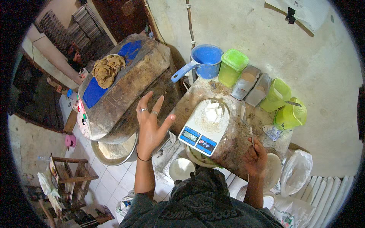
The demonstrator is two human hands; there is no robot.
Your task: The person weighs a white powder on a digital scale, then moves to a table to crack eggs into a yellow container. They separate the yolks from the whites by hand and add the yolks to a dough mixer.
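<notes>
My left hand (153,125), fingers spread and wearing rings, is raised to the left of a white and blue digital scale (185,131). It holds nothing. White powder (213,113) lies heaped in lumps on the scale's round pan. Right of the scale, at the table's near right edge, my right hand (255,157) is closed around a thin metal utensil (251,137) that points away from me; its far end is too small to make out. A crumpled plastic packet (272,132) lies beyond that hand.
Along the wall stand a blue dipper (208,60), a lidded green container (232,66), two powder bags (246,81) and green jugs (291,116), one with a utensil. On the left, a large wooden block (133,89) bears a brown cloth (108,70). A flour basin (114,152) sits below it.
</notes>
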